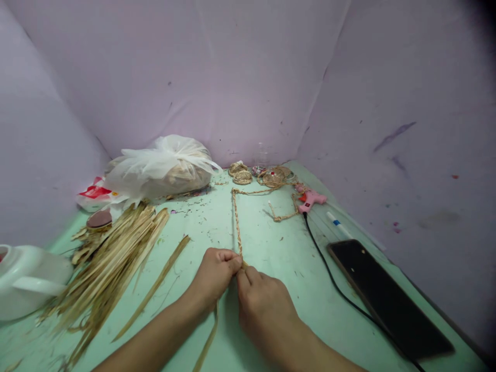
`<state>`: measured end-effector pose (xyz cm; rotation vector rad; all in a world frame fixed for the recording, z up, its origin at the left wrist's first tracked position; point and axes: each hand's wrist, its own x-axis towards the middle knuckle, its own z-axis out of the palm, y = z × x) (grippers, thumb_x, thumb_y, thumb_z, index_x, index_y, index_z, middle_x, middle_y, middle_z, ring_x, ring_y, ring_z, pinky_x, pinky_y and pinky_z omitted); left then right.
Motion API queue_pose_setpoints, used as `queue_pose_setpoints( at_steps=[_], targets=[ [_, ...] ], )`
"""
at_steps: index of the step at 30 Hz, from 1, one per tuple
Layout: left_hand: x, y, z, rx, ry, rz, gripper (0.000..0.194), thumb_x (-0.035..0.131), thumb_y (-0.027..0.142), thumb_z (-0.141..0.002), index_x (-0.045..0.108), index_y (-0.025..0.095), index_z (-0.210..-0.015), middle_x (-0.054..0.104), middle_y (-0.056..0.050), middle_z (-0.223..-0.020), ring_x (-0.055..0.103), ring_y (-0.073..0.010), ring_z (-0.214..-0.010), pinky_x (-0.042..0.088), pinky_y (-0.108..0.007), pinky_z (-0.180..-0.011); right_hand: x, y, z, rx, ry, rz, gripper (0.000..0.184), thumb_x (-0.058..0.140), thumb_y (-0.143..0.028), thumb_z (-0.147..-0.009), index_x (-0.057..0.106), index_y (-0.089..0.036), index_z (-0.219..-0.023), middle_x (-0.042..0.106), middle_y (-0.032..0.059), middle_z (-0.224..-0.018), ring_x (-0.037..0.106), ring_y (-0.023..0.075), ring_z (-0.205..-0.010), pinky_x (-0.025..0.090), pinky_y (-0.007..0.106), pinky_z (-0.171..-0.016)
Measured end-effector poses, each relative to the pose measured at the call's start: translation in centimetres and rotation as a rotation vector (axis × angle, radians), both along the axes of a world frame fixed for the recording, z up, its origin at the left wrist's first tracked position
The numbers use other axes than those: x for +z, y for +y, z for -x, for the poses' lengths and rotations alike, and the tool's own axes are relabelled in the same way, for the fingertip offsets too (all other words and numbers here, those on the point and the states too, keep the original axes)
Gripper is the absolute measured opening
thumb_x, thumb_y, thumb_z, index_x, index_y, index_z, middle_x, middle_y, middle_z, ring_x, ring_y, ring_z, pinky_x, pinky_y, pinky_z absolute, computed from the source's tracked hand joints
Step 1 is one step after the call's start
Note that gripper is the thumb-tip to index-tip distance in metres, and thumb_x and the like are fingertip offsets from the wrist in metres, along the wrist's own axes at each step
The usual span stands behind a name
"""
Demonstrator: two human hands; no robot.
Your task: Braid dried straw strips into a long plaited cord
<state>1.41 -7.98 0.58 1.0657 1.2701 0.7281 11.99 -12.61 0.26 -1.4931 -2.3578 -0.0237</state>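
A thin braid of dried plant fibre (237,222) runs from the back of the table straight toward me. Its near end is pinched by my left hand (217,271), thumb against bent fingers. Close against it, my right hand (265,299) is also closed at the braid's end, its fingertips partly hidden. A loose fibre strip (211,336) hangs down below my left hand toward the front edge. To the left lies a single flat dried strip (158,284), beside a large bundle of dried strips (116,258).
A tied white plastic bag (163,165) sits at the back left. Round woven pieces (242,177) lie at the back. On the right are a pink glue gun (311,200) with a black cord, a marker (339,223) and a dark phone (387,299). A white jug (33,279) stands left.
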Motion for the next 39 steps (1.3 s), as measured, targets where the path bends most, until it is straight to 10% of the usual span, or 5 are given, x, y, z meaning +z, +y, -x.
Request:
queue_pose_setpoints(
  at_steps=[8, 13, 22, 30, 39],
  targets=[
    [0.0, 0.3, 0.3, -0.086, -0.002, -0.047, 0.022, 0.053, 0.031, -0.061, 0.04, 0.016, -0.051, 0.032, 0.007, -0.043, 0.025, -0.0046, -0.042, 0.019, -0.019, -0.043, 2.8, 3.3, -3.4, -0.305, 0.634, 0.395, 0.026, 0.049, -0.038, -0.073, 0.062, -0.017, -0.066, 0.061, 0.0041, -0.061, 0.053, 0.0144, -0.057, 0.035, 0.025, -0.054],
    [-0.3, 0.2, 0.2, -0.143, -0.02, -0.073, 0.023, 0.052, 0.032, -0.062, 0.04, 0.015, -0.051, 0.036, 0.005, -0.045, 0.028, -0.0055, -0.045, 0.019, -0.019, -0.045, 0.9, 4.6, -2.7, -0.211, 1.09, 1.05, 0.021, 0.044, -0.032, -0.074, 0.052, -0.014, -0.067, 0.052, 0.0016, -0.057, 0.046, 0.0106, -0.048, 0.035, 0.023, -0.046],
    [0.2, 0.5, 0.6, -0.238, -0.028, -0.094, 0.023, 0.05, 0.034, -0.062, 0.041, 0.015, -0.053, 0.036, 0.004, -0.049, 0.027, -0.0062, -0.048, 0.02, -0.02, -0.046, -0.3, 4.3, -2.8, 0.19, 0.827, 0.789, 0.009, 0.047, -0.02, -0.072, 0.048, -0.015, -0.064, 0.036, -0.0045, -0.057, 0.031, 0.0072, -0.054, 0.026, 0.019, -0.05],
    [-0.5, 1.3, 1.5, -0.242, 0.262, -0.214, 0.021, 0.046, 0.029, -0.063, 0.039, 0.015, -0.049, 0.029, 0.005, -0.047, 0.024, -0.0062, -0.047, 0.018, -0.021, -0.046, 0.0, 3.3, -2.3, -0.033, 0.568, 0.518, 0.02, 0.05, -0.029, -0.072, 0.053, -0.015, -0.057, 0.042, -0.0035, -0.049, 0.033, 0.0079, -0.049, 0.024, 0.021, -0.046],
    [-1.0, 1.3, 1.4, -0.314, 0.221, -0.25, 0.019, 0.044, 0.026, -0.066, 0.038, 0.016, -0.051, 0.027, 0.006, -0.047, 0.022, -0.0062, -0.047, 0.017, -0.021, -0.044, 0.0, 4.5, -3.8, -0.084, 0.618, 0.725, 0.019, 0.049, -0.026, -0.068, 0.063, -0.014, -0.062, 0.049, -0.0017, -0.049, 0.036, 0.0073, -0.045, 0.025, 0.02, -0.042]
  ],
)
